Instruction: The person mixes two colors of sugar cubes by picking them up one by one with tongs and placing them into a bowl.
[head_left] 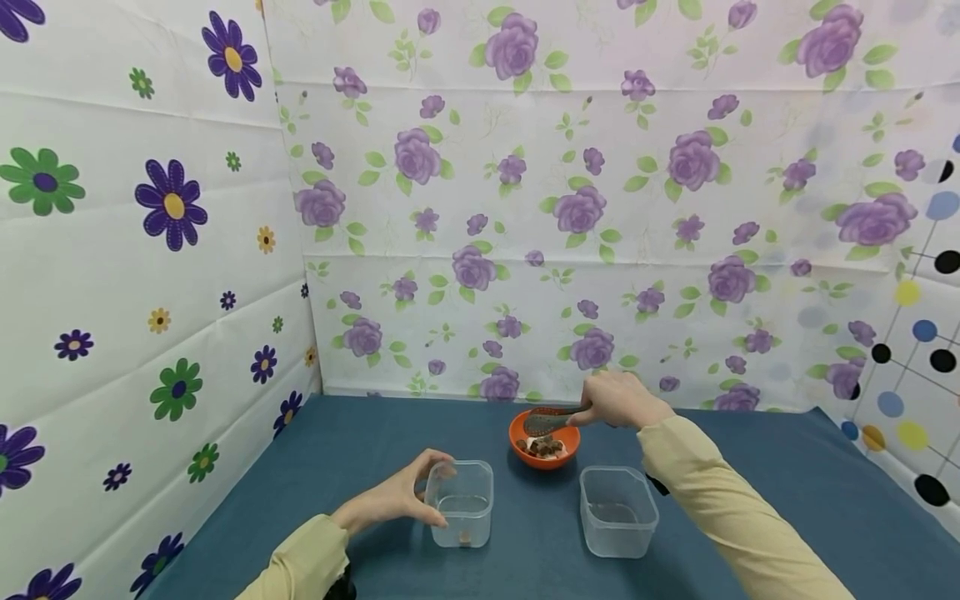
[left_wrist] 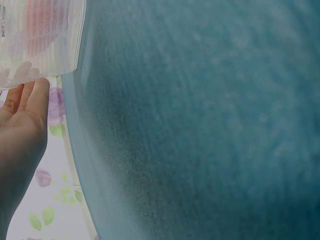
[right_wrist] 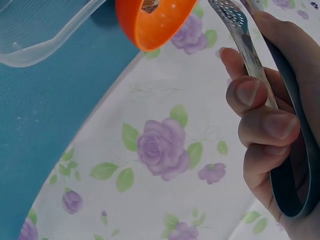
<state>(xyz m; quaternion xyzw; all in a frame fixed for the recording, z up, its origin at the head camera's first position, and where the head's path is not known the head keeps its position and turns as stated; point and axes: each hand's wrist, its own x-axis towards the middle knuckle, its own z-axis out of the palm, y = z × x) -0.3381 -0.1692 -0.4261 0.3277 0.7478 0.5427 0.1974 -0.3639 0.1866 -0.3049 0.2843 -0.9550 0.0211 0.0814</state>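
Observation:
At the left side of a clear plastic container [head_left: 462, 527], my left hand [head_left: 393, 497] grips its walls, thumb at the front and fingers behind. A small brown piece [head_left: 465, 537] shows low in that container. In the left wrist view, fingertips [left_wrist: 41, 90] meet the see-through wall. My right hand [head_left: 618, 400] holds dark tongs [head_left: 546, 423] with perforated heads, spread apart over an orange bowl [head_left: 573, 439]. Brown and whitish pieces [head_left: 546, 448] lie in the bowl. The right wrist view shows the tongs' bent end within my curled fingers [right_wrist: 270, 125].
A second clear container [head_left: 618, 540] stands on the blue tablecloth [head_left: 390, 425], under my right forearm's left side and nearer than the bowl. Flowered sheets [head_left: 487, 208] hang behind the table and on both sides.

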